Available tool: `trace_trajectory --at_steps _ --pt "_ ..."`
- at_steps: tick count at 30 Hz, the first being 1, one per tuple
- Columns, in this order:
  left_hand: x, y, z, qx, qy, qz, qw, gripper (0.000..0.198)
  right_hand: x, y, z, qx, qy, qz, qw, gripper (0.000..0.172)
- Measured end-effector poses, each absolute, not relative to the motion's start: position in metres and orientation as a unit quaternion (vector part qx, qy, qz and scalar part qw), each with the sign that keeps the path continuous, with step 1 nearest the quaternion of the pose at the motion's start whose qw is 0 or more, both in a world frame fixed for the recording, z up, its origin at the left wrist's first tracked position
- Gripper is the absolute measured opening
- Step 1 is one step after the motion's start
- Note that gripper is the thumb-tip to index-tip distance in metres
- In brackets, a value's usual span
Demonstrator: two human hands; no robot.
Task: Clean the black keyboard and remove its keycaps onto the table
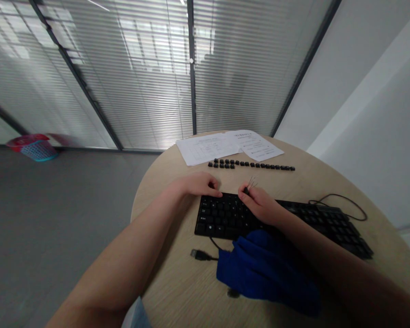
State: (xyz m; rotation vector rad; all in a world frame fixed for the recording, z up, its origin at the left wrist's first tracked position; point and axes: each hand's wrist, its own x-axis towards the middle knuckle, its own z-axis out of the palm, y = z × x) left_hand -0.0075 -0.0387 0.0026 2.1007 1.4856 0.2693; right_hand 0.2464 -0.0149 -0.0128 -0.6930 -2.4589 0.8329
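Observation:
A black computer keyboard (222, 214) lies on the round wooden table, with keys in its left part and right end in sight. My left hand (202, 183) is at its upper left corner, thumb on the back edge and the other fingers curled. In my closed right hand (259, 202), over the middle of the keyboard, is a wire keycap puller (251, 183) whose thin metal wires point up and away. My right forearm hides some keys. Behind the hands, several loose black keycaps (252, 164) are lined up, in two short rows at the left.
Printed paper sheets (212, 146) lie at the table's far edge. A blue cloth (259, 269) is bunched in front of the keyboard, beside a USB plug (201, 254). A cable (360, 205) loops at the right. On the floor at left stands a red and blue basket (37, 149).

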Motion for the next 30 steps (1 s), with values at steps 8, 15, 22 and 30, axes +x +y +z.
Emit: trace_trajectory --at_steps 8,15,22,30 --pt "-0.007 -0.038 0.003 0.781 0.555 0.089 0.272 0.033 0.244 -0.015 -0.012 -0.247 -0.900 0.290 0.213 0.015" --pt "-0.008 -0.039 0.003 0.785 0.549 0.091 0.272 0.032 0.246 -0.016 -0.015 -0.253 -0.890 0.294 0.240 0.015" --pt "-0.007 -0.040 0.004 0.778 0.559 0.098 0.270 0.029 0.250 -0.016 -0.023 -0.260 -0.858 0.320 0.306 0.019" --pt "-0.006 -0.042 0.006 0.781 0.555 0.110 0.264 0.026 0.248 -0.015 -0.029 -0.283 -0.814 0.371 0.345 0.020"
